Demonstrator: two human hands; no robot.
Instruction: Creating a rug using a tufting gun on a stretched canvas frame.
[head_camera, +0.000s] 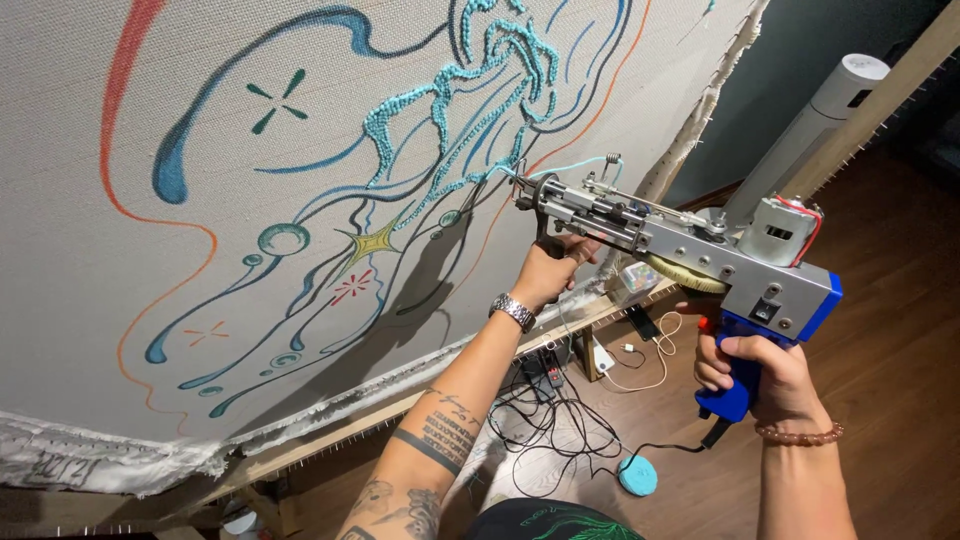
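Observation:
A tufting gun (690, 255) with a grey metal body and blue handle points its needle at a stretched beige cloth (120, 250) marked with blue, orange and green lines. My right hand (765, 375) is closed on the blue grip. My left hand (550, 268), wearing a metal watch, grips the front handle under the gun's nose. Turquoise yarn (575, 162) feeds into the needle. Tufted turquoise loops (450, 90) run along part of the drawing just above the needle.
The cloth hangs on a wooden frame (560, 335) with tack strips. On the wooden floor (890, 300) below lie tangled black cables (545, 420), a white charger (603, 357), a phone (642, 323) and a turquoise disc (637, 476). A white cylindrical tower (800, 135) stands at right.

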